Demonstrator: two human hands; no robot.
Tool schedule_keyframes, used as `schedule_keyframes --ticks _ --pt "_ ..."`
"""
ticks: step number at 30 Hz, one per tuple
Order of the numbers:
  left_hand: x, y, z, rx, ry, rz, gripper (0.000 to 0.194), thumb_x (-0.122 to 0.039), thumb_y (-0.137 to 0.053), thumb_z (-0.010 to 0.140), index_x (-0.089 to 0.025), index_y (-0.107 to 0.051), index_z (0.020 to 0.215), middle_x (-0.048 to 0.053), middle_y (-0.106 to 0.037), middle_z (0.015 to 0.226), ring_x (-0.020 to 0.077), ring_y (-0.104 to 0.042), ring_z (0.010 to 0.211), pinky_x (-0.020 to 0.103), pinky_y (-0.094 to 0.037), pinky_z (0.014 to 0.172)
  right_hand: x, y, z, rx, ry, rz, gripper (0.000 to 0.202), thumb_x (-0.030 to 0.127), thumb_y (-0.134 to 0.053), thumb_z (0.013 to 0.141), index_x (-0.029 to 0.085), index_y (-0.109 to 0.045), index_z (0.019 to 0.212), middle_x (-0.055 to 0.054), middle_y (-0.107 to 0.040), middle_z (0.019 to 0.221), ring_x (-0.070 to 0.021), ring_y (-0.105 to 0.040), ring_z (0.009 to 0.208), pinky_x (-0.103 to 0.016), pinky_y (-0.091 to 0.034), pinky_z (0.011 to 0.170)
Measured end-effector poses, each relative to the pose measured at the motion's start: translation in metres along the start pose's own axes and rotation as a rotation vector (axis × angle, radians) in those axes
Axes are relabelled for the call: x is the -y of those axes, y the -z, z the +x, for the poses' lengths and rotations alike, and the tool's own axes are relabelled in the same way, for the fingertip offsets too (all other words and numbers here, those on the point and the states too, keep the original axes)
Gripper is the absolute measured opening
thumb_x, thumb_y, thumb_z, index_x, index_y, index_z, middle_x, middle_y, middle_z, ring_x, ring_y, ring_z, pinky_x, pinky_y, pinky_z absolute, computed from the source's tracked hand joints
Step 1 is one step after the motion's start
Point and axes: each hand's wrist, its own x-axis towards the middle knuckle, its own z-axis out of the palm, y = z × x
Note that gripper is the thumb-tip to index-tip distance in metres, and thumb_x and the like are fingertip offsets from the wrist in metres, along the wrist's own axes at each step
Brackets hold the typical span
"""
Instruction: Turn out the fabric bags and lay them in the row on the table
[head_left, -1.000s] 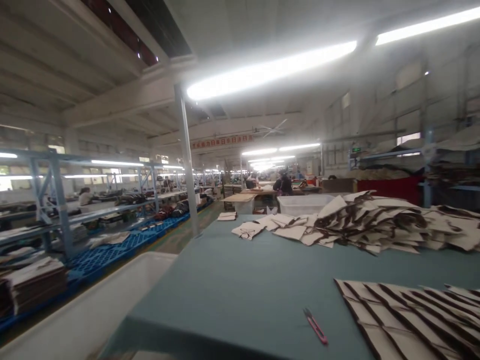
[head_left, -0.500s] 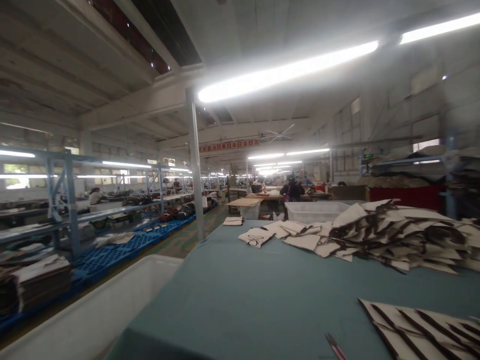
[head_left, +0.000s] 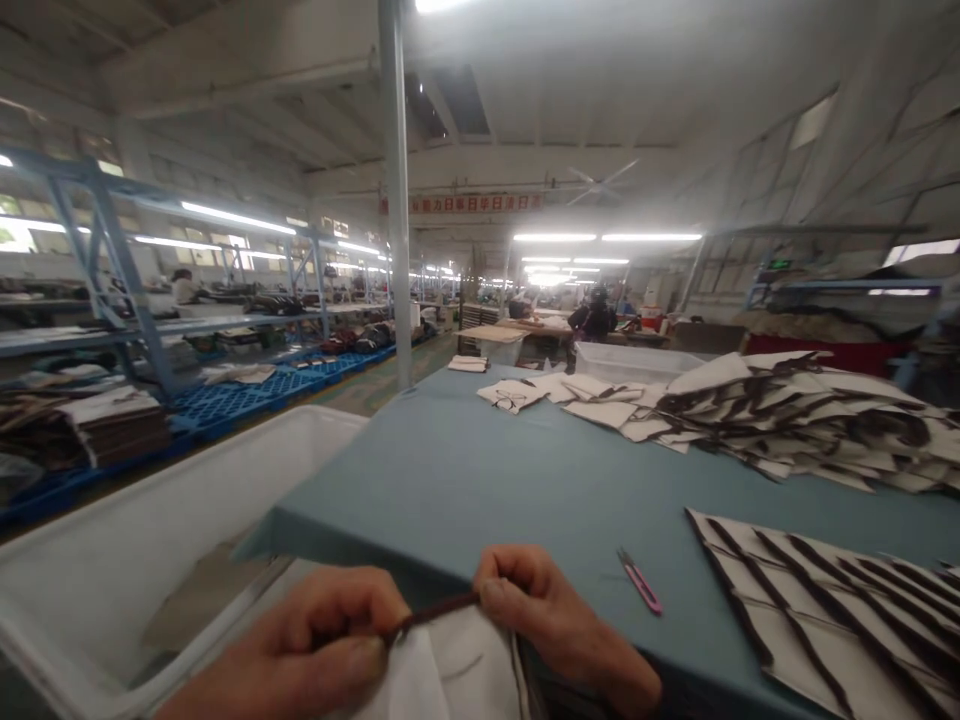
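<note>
Both hands (head_left: 330,640) pinch thin brown cord (head_left: 435,610) taut.

Cord (head_left: 435,611): thin, dark brown, pulled nearly straight, slanting up from its 8 o'clock end to its 2 o'clock end; each end is pinched in fingertips at the bottom of the view.
Cloth piece (head_left: 450,670): off-white fabric with a dark stripe along its 3 o'clock side, hanging just under the cord at 6 o'clock; its lower part runs out of view.
</note>
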Motion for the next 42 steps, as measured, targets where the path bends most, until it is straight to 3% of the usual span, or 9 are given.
schedule_keyframes --ticks 3,8,11,16,19,25,31,36,42 --pt "0.002 0.005 0.005 0.021 0.011 0.061 0.062 -0.082 -0.081 0.09 -0.021 -0.084 0.097 -0.001 -0.059 0.079 0.0143 -0.045 0.072 0.021 -0.041 0.065 -0.002 0.004 0.002 -0.016 0.001 -0.018 0.078 0.095 -0.077 0.085 0.022 -0.052 0.074 0.009 -0.037 0.064 -0.0095 -0.029 0.062 -0.027 -0.026 0.06" --pt "0.003 0.001 0.008 -0.163 -0.009 0.346 0.072 -0.084 -0.049 0.104 -0.022 -0.078 0.085 0.004 -0.07 0.089 0.0205 -0.052 0.079 0.026 -0.051 0.073 -0.012 0.009 -0.004 -0.012 -0.02 -0.005 0.075 0.091 -0.079 0.089 0.022 -0.053 0.077 0.009 -0.039 0.065 -0.0089 -0.03 0.063 -0.026 -0.026 0.06" --pt "-0.006 -0.006 0.014 -0.173 -0.012 0.478 0.075 -0.082 -0.033 0.109 -0.023 -0.069 0.08 0.001 -0.061 0.082 0.0194 -0.044 0.073 0.026 -0.047 0.069 -0.017 0.013 -0.009 -0.045 -0.007 -0.031 0.073 0.089 -0.078 0.091 0.022 -0.054 0.077 0.009 -0.04 0.066 -0.0092 -0.03 0.063 -0.026 -0.027 0.061" --pt "-0.036 -0.028 0.031 0.046 0.051 0.464 0.067 -0.081 -0.045 0.107 -0.024 -0.039 0.072 -0.005 -0.032 0.073 0.0151 -0.03 0.067 0.026 -0.031 0.061 -0.017 0.02 -0.016 -0.054 0.012 -0.11 0.073 0.09 -0.074 0.093 0.021 -0.055 0.077 0.008 -0.042 0.07 -0.0102 -0.032 0.066 -0.027 -0.031 0.064" --pt "-0.043 -0.039 0.035 0.143 0.072 0.362 0.064 -0.077 -0.047 0.109 -0.025 -0.031 0.074 -0.005 -0.026 0.075 0.0145 -0.026 0.068 0.026 -0.027 0.059 -0.013 0.021 -0.02 -0.077 0.015 -0.149 0.072 0.09 -0.073 0.094 0.021 -0.056 0.077 0.007 -0.043 0.071 -0.0105 -0.033 0.066 -0.027 -0.031 0.063" --pt "-0.019 -0.045 0.026 0.06 0.006 0.629 0.052 -0.06 -0.047 0.113 -0.023 -0.048 0.076 -0.004 -0.045 0.073 0.0143 -0.043 0.066 0.026 -0.03 0.06 -0.004 0.021 -0.03 -0.13 -0.021 -0.244 0.064 0.08 -0.071 0.098 0.021 -0.056 0.076 0.006 -0.045 0.07 -0.0112 -0.036 0.067 -0.027 -0.032 0.062" --pt "0.01 -0.047 0.015 -0.092 -0.173 0.775 0.046 -0.044 -0.043 0.116 -0.024 -0.048 0.074 -0.005 -0.051 0.066 0.0131 -0.046 0.059 0.026 -0.034 0.058 -0.012 0.016 -0.032 -0.083 -0.052 -0.292 0.042 0.055 -0.071 0.1 0.022 -0.059 0.078 0.006 -0.048 0.068 -0.0112 -0.038 0.065 -0.027 -0.03 0.059" --pt "0.024 -0.032 0.0 -0.186 -0.298 0.771 0.044 -0.041 -0.052 0.117 -0.024 -0.06 0.077 -0.005 -0.06 0.066 0.0126 -0.054 0.057 0.025 -0.039 0.058 -0.018 0.014 -0.033 0.02 -0.079 -0.294 0.049 0.066 -0.069 0.1 0.021 -0.063 0.082 0.004 -0.053 0.072 -0.0128 -0.043 0.069 -0.027 -0.033 0.062" --pt "0.027 -0.029 -0.013 -0.35 -0.157 0.603 0.048 -0.051 -0.052 0.115 -0.024 -0.055 0.075 -0.004 -0.056 0.071 0.0151 -0.055 0.066 0.025 -0.045 0.066 -0.025 0.019 -0.046 0.052 -0.131 -0.242 0.048 0.066 -0.083 0.091 0.021 -0.066 0.087 0.004 -0.055 0.076 -0.0135 -0.044 0.072 -0.026 -0.035 0.063"
